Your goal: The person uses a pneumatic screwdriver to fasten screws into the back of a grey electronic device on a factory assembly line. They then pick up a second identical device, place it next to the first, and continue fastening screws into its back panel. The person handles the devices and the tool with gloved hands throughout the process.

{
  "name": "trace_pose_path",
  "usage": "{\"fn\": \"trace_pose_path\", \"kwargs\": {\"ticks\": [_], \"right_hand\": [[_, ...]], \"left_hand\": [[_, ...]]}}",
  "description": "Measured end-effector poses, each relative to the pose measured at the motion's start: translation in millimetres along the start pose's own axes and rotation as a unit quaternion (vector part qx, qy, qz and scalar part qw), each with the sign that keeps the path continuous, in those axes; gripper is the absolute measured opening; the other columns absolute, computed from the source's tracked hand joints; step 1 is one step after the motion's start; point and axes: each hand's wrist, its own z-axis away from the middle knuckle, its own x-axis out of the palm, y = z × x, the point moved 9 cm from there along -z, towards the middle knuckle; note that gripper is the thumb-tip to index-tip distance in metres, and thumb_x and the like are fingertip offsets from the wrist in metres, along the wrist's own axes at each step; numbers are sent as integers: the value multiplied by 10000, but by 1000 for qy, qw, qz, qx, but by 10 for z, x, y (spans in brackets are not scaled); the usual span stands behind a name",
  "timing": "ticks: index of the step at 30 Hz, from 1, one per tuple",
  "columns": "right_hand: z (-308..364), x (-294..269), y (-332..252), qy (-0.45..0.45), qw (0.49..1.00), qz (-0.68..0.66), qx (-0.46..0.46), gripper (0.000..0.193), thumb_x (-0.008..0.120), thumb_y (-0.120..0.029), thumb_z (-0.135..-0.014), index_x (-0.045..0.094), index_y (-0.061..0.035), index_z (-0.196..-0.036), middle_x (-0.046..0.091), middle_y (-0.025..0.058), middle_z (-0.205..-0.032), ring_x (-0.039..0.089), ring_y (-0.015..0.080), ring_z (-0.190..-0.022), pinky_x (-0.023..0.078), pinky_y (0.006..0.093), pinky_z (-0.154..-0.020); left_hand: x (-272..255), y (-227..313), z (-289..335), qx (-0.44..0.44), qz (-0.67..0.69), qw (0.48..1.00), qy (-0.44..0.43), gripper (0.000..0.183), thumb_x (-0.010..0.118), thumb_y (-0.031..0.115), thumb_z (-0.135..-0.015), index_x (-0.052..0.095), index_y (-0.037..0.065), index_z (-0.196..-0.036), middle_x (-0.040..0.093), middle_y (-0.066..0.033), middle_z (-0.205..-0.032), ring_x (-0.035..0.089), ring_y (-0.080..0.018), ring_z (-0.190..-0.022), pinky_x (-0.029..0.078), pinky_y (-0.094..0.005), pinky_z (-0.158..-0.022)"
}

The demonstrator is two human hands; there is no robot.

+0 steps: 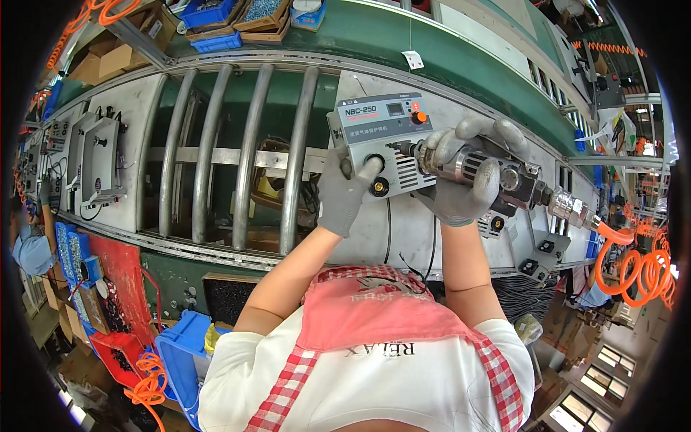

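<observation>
A grey welding machine (379, 133) lies on the work line in front of me, its front panel facing up with a small display, an orange knob, vent slots and round sockets. My left hand (344, 191), in a grey glove, grips the panel's left lower side, one finger reaching to a black round socket (373, 160). A metal air screwdriver (479, 167) is held sideways in my gloved right hand (461, 191), whose fingers wrap round its body. The tool's tip points left, over the panel near the vent slots. Whether it touches a screw cannot be made out.
Metal rollers (245, 158) span the line on the left. An orange coiled air hose (633, 270) hangs from the tool at right. Another machine casing (97, 162) stands far left, near a co-worker (34, 241). Blue parts bins (209, 14) sit at the back.
</observation>
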Motion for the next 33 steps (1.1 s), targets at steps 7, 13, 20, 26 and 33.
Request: {"fn": "trace_pose_path", "kwargs": {"ticks": [7,13,20,26,33], "right_hand": [[9,28,115,-63,998,3,6,479,598,-255,-912,423,-115,-1336,571,166,-1049,579,179,-640,524,368,-580],[51,108,220,-30,997,34,58,425,632,-295,-885,468,-94,-1221,563,139,-1004,571,172,-645,504,353,-593],[39,153,347,-83,992,9,100,429,712,-214,-833,459,-59,-1142,563,107,-965,587,166,-739,524,372,-733],[67,122,395,-38,987,63,142,390,633,-156,-817,472,-29,-1148,587,125,-971,589,144,-701,527,321,-669],[-191,208,-247,-46,999,-9,-3,517,581,-144,-873,378,-4,-1328,591,205,-1046,580,166,-629,532,357,-617]], "left_hand": [[218,24,-27,57,117,990,-61,395,659,285,-846,621,-32,-1080,695,-158,-907,665,-222,-821,503,-331,-748],[250,-64,-56,58,130,989,-38,366,646,266,-856,634,-49,-1042,694,-162,-885,663,-223,-796,500,-331,-725],[276,-66,-62,32,147,988,-34,327,650,250,-847,654,-45,-990,697,-148,-869,655,-195,-786,498,-318,-710],[250,13,-21,32,126,991,-34,320,636,247,-856,653,-39,-999,693,-130,-871,645,-187,-777,495,-308,-709],[-160,-545,-158,-82,400,913,-10,327,530,112,-897,530,-36,-1188,607,-124,-1021,595,-182,-944,480,-278,-816]]}}
